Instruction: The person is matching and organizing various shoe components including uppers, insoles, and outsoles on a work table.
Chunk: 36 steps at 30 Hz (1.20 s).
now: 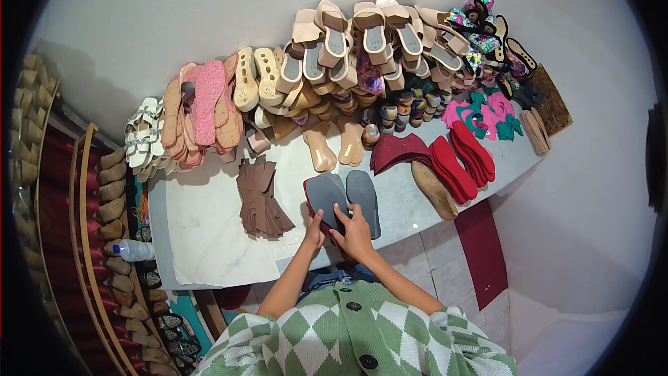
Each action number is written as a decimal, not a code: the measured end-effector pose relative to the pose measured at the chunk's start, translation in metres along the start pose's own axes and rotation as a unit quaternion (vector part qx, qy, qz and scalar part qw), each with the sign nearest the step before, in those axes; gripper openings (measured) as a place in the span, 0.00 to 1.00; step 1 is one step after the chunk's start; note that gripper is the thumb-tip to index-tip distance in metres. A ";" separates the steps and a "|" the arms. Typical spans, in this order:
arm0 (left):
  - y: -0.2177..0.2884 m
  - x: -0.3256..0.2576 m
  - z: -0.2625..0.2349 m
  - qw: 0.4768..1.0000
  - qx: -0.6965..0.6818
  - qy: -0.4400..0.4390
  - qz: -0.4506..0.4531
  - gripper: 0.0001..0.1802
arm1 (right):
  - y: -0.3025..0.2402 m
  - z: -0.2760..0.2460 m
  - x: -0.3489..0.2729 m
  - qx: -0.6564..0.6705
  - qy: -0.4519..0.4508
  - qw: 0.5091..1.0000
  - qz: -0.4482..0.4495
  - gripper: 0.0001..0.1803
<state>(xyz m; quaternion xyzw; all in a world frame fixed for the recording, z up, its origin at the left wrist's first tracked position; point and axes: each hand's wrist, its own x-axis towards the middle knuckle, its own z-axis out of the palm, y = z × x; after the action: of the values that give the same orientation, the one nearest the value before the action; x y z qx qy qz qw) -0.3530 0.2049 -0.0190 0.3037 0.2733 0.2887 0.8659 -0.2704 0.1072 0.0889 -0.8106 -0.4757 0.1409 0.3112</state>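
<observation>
Over the table's near edge, my left hand (315,230) and my right hand (355,234) grip a dark grey shoe sole (326,196) together. Red shows along its left edge, perhaps from a second layer underneath. My right thumb and fingers press on its near end, while my left hand closes on its left side. Just right of it lies another dark grey sole (361,202), close to my right fingertips. To the left, a fanned pile of brown strap pieces (262,198) rests on the white sheet (202,230). Beige insoles (319,147) lie beyond the grey ones.
Dark red cut pieces (401,154), a wooden shoe last (433,190) and red soles (452,169) lie right. Pink soles (209,104), white sandals (145,132) and stacked beige sandals (332,31) line the wall. A water bottle (133,251) is beside a rack of lasts (111,191).
</observation>
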 end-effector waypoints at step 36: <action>0.013 -0.003 0.006 0.996 0.042 0.076 0.024 0.28 | 0.037 0.049 0.081 0.266 0.122 0.956 0.028 0.09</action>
<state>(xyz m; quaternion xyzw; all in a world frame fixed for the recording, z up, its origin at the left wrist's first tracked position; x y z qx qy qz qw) -0.3553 0.2088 -0.0050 0.3238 0.3425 0.3197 0.8220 -0.2300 0.1818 0.0329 -0.7222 -0.3562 0.1708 0.5677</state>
